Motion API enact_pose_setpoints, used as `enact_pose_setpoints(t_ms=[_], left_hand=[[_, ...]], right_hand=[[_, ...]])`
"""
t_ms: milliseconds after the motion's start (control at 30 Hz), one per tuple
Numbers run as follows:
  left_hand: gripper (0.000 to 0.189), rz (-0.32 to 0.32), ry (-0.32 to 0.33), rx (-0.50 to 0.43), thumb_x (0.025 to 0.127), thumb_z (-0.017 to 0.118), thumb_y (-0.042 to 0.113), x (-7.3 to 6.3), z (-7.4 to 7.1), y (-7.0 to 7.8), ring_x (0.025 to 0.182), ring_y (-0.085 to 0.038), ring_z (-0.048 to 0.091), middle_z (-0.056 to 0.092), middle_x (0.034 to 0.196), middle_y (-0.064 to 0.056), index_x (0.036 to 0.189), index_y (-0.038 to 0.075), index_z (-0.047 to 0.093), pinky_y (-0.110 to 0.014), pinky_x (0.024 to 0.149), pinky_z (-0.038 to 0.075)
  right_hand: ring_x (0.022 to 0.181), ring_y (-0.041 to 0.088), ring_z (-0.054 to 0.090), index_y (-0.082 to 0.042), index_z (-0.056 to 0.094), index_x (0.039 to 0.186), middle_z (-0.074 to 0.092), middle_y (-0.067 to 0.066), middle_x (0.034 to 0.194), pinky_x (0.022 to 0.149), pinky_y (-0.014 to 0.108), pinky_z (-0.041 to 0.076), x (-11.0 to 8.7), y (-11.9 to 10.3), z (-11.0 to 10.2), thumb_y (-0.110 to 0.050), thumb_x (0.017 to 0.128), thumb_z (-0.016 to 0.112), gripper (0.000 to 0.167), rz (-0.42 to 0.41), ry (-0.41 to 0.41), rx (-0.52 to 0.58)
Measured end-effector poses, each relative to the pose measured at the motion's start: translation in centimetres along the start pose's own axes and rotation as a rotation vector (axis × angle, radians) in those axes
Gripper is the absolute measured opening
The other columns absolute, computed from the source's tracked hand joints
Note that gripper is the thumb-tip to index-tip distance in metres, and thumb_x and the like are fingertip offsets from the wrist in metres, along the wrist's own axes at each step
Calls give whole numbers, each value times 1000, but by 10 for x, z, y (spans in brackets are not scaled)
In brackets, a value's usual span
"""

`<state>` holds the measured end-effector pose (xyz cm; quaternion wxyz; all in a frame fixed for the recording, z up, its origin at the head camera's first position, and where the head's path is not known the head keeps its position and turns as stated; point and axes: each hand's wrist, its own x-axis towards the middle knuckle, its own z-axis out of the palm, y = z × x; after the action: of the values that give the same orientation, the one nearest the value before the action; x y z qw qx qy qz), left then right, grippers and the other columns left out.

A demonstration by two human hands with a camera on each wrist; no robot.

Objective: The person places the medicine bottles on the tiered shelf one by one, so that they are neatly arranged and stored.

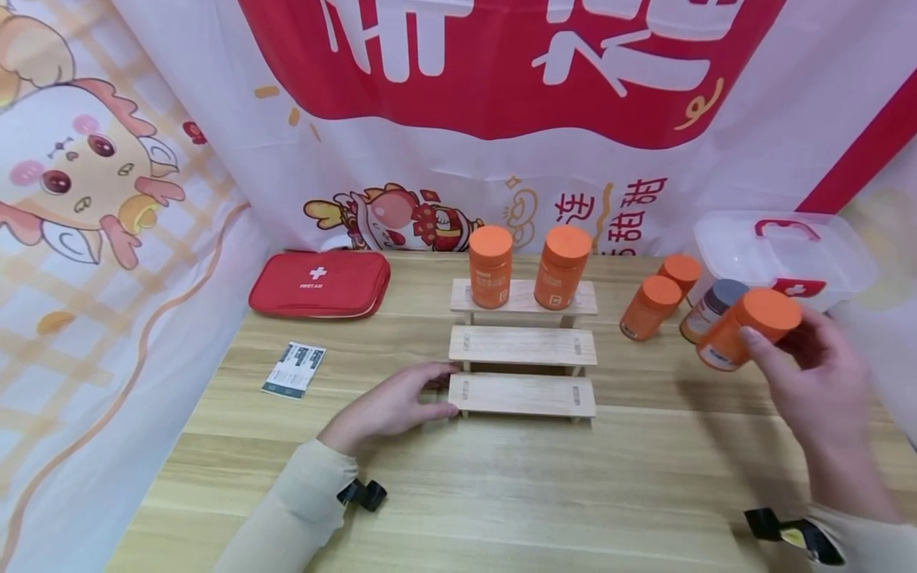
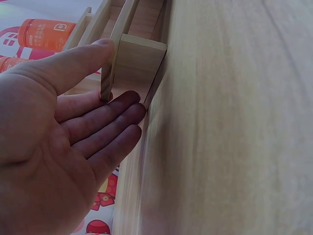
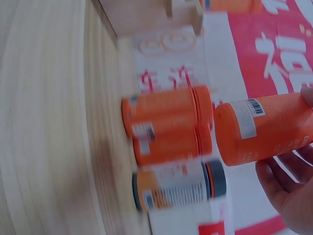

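My right hand (image 1: pixel 831 382) grips an orange bottle (image 1: pixel 734 334) with a wide orange cap, lifted off the table and tilted. In the right wrist view its barcode label shows near the base. Below and left of it, two more orange bottles (image 1: pixel 648 309) (image 1: pixel 680 273) and a grey-capped bottle (image 1: pixel 709 312) stand upright. My left hand (image 1: pixel 394 402) pinches the left end of the lowest step of a wooden three-tier stand (image 1: pixel 523 395), thumb above the board and index finger beneath it. On its top tier sit two orange bottles (image 1: pixel 491 274) (image 1: pixel 560 274).
A clear plastic box (image 1: pixel 781 247) with a red handle stands at the back right. To the left lie a red first-aid pouch (image 1: pixel 318 286) and a small printed packet (image 1: pixel 295 368). A printed cloth (image 1: pixel 430 143) hangs behind the wooden table (image 1: pixel 501 501).
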<state>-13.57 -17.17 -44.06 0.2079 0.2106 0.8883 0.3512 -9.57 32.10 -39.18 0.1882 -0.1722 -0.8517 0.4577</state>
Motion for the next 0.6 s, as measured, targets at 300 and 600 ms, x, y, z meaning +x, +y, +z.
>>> enact_pose_setpoints(t_ms=[300, 600], left_hand=[[69, -10, 1, -3, 99, 81, 34, 0, 0, 1, 154, -32, 49, 55, 163, -11, 159, 13, 53, -55, 130, 39], [70, -7, 3, 4, 99, 80, 34, -1, 0, 2, 154, -33, 49, 54, 164, -11, 159, 13, 53, -55, 130, 38]], right_hand=[[113, 2, 60, -13, 59, 154, 64, -20, 130, 93, -1, 48, -14, -21, 27, -12, 97, 81, 61, -239, -114, 124], [114, 3, 63, -9, 61, 151, 66, -21, 131, 97, 3, 49, -22, -41, 54, -5, 95, 82, 60, -370, -186, 189]])
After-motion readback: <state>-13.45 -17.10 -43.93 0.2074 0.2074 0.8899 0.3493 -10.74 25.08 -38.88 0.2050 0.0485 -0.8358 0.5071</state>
